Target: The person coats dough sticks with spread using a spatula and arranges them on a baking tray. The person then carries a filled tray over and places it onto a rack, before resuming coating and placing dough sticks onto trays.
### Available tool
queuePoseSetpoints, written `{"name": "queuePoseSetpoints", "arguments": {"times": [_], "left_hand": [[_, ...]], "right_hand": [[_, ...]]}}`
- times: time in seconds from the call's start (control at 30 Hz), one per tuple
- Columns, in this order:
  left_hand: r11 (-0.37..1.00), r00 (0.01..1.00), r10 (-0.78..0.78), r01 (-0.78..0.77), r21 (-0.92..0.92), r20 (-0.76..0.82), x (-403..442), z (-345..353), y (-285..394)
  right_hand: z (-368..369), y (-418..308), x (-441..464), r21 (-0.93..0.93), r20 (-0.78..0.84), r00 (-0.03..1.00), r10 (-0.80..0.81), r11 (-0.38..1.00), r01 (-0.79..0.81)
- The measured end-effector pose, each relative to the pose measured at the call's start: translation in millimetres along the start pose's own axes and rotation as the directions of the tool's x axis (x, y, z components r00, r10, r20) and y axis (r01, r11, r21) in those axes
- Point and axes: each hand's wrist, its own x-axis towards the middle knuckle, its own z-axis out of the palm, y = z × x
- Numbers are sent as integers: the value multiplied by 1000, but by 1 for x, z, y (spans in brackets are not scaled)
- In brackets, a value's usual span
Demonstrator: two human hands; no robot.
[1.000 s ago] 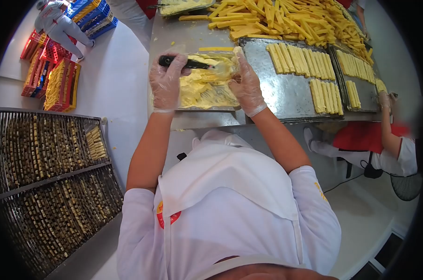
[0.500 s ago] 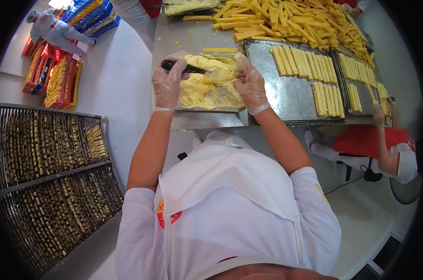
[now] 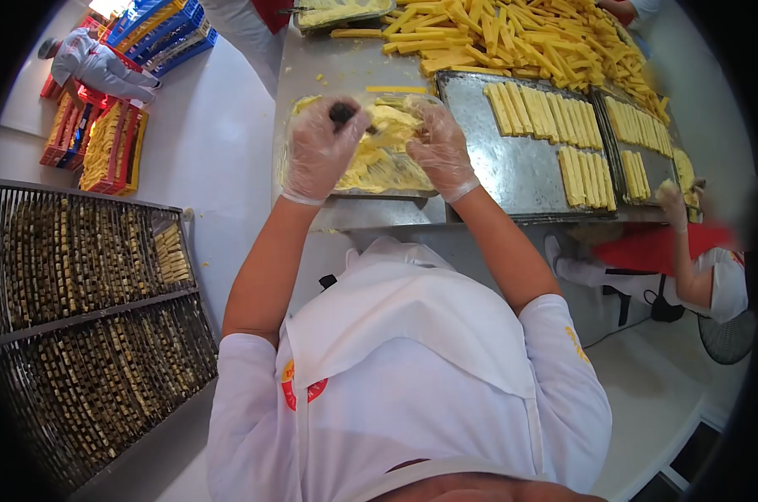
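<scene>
Both of my hands wear clear plastic gloves over a shallow tray (image 3: 429, 194) of pale yellow cream (image 3: 383, 171). My left hand (image 3: 320, 151) is wrapped round the black handle (image 3: 341, 114) of a spreading tool; its working end is mostly hidden by fingers and cream. At the tray's right side, my right hand (image 3: 442, 146) is closed, its fingertips turned toward the tool. What it pinches is hidden. A single yellow stick (image 3: 396, 89) lies just behind the tray.
To the right, a metal baking sheet (image 3: 513, 176) carries rows of coated sticks (image 3: 550, 115). Loose yellow sticks (image 3: 513, 38) are heaped behind it. A second sheet (image 3: 617, 167) and a co-worker's gloved hand (image 3: 672, 201) are farther right. A loaded rack (image 3: 103, 293) stands left.
My left hand has moved right with the tool, its handle now more upright. My right hand has shifted slightly left. The co-worker's hand at right has moved a little.
</scene>
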Motion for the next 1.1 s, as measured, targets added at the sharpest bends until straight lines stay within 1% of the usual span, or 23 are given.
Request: {"name": "queuePoseSetpoints", "arguments": {"times": [0.03, 0.07, 0.17, 0.2, 0.27, 0.33, 0.37, 0.43, 0.47, 0.5, 0.53, 0.57, 0.6, 0.63, 0.67, 0.7, 0.73, 0.83, 0.87, 0.97, 1.0, 1.03, 1.1], "left_hand": [[991, 999, -37, 32, -129, -36, 5, 1, 8], [914, 988, -140, 105, -393, -60, 6, 1, 20], [762, 914, -377, 212, -612, -153, 8, 0, 23], [756, 888, -431, 257, -602, -162, 7, -1, 11], [927, 935, -302, 243, -286, -186, 1, -6, -47], [983, 966, -171, 181, 32, -192, -1, -11, -49], [983, 970, -178, 184, 24, -168, -1, -13, -49], [979, 974, -203, 199, -54, -103, -2, -12, -41], [984, 980, -178, 176, -34, -86, -4, -12, -45], [992, 993, -99, 93, -90, -63, -3, -14, -41], [977, 989, -103, 82, -195, -102, -5, -15, -42], [975, 986, -129, 105, -198, -109, -5, -20, -43], [954, 967, -226, 195, -230, -119, -7, -25, -32], [938, 954, -266, 224, -263, -138, -9, -29, -27], [911, 938, -319, 266, -314, -133, -9, -31, -26], [881, 919, -372, 307, -359, -128, -11, -32, -25], [876, 917, -377, 308, -371, -127, -11, -29, -24], [874, 920, -378, 316, -369, -108, -10, -23, -21], [880, 923, -373, 319, -351, -95, -11, -20, -20], [881, 927, -367, 321, -347, -76, -10, -13, -13], [879, 927, -368, 320, -353, -77, -10, -11, -11], [884, 932, -354, 306, -354, -76, -11, -10, -10], [895, 942, -324, 276, -352, -85, -10, -11, -9]], "right_hand": [[2, -1, 0, -26, -18, 1000, -19, 999, 19], [4, -2, 0, -50, -35, 999, -41, 998, 39], [7, -2, 1, 41, -50, 999, -7, 999, 9], [7, -1, 2, 17, -50, 999, -6, 1000, 7], [8, 0, 3, -33, -50, 999, -4, 999, 2], [10, 3, 5, -61, -91, 995, -45, 997, 39], [7, 5, 4, -87, -124, 991, -59, 995, 49], [-5, 7, 0, -110, -133, 991, -21, 994, 6], [-22, 12, -5, -141, -149, 989, 6, 990, -27], [-41, 27, -14, 33, -278, 953, 124, 992, -119], [-57, 46, -26, 221, -384, 891, 242, 961, -165], [-76, 57, -37, 414, -455, 815, 358, 896, -163], [-108, 46, -52, 701, -418, 738, 530, 705, -108], [-130, 39, -69, 710, -521, 615, 592, 700, -73], [-150, 56, -86, 703, -574, 466, 673, 698, -141], [-164, 63, -105, 688, -621, 402, 673, 714, -130], [-174, 66, -116, 675, -663, 337, 669, 728, -118], [-184, 76, -128, 653, -725, 133, 676, 736, -179], [-186, 81, -132, 613, -740, 174, 649, 758, -221], [-184, 93, -130, 496, -796, 274, 540, 841, -216], [-189, 94, -133, 163, -858, 342, 383, 835, -526], [-191, 99, -136, -9, -863, 403, 304, 789, -614], [-191, 109, -138, -346, -817, 551, 171, 619, -705]]}}
